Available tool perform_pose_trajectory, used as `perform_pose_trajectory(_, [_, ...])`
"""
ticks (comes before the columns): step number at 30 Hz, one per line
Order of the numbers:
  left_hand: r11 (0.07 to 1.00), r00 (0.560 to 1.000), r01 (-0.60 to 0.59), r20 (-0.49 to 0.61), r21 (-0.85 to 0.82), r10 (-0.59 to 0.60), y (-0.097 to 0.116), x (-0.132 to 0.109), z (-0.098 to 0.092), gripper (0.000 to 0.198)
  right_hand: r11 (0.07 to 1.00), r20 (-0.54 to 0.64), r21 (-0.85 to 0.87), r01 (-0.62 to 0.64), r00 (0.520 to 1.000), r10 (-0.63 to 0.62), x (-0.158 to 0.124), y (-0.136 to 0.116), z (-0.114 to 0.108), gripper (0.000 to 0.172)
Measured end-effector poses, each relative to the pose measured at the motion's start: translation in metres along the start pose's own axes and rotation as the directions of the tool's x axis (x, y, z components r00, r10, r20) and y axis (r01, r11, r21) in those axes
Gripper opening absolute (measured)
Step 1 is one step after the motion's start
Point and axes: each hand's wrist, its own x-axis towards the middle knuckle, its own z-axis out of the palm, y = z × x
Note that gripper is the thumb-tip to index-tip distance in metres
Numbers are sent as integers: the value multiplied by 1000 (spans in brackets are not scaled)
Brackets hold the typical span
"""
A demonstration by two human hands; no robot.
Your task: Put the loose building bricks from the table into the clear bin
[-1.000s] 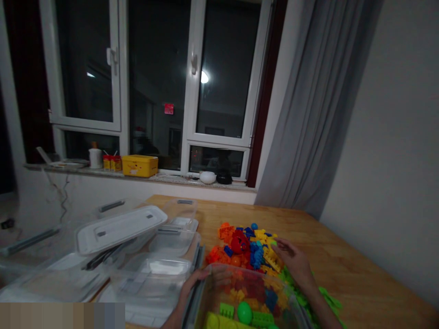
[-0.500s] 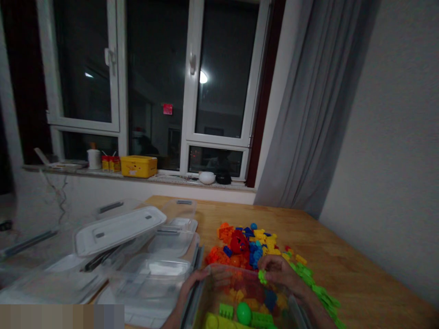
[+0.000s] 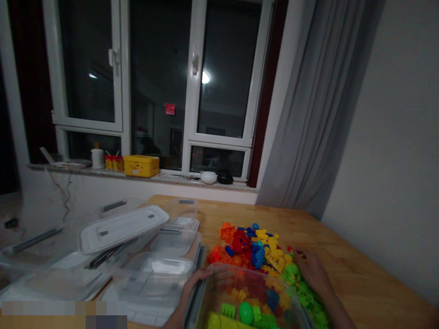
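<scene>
My left hand point(image 3: 192, 284) is closed on the near-left rim of a clear plastic box point(image 3: 219, 270) at the bottom of the view. Inside the box lie green bricks point(image 3: 264, 317) and a green egg-shaped piece point(image 3: 245, 313). My right hand point(image 3: 311, 270) lies to the right of the box, fingers stretched out over a strip of loose green bricks point(image 3: 303, 290) on the wooden table point(image 3: 346, 256). It holds nothing that I can see. Just beyond the box lies a mixed pile of orange, red, blue and yellow bricks point(image 3: 252, 249).
Several clear plastic containers and a white lid point(image 3: 121, 226) crowd the table's left half. A windowsill behind holds a yellow box point(image 3: 141, 165), a white cup point(image 3: 98, 157) and two small bowls point(image 3: 216, 177). A grey curtain point(image 3: 308, 114) and a wall close the right side.
My right hand carried a green brick from the pile over the box, then moved back right to the green bricks without it. My left hand stayed on the rim.
</scene>
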Motion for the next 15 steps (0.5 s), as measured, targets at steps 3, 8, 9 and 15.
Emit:
perform_pose_trajectory(3, [1000,999,10,-31,-5,-10,1,-2,-1,35,989,46,-147,26,999,-20,-3,11,13,57])
perform_pose_trajectory(8, [1000,997,-15,-71,3,15,3,-2,3,29,946,131,-323,36,991,7,-2,20,33,62])
perform_pose_trajectory(9, [1000,998,-18,-62,0,18,3,-2,5,28,937,143,-348,35,990,16,-1,21,35,62])
perform_pose_trajectory(15, [1000,1000,-17,21,-13,18,0,1,3,35,889,180,-458,6,980,86,0,24,36,61])
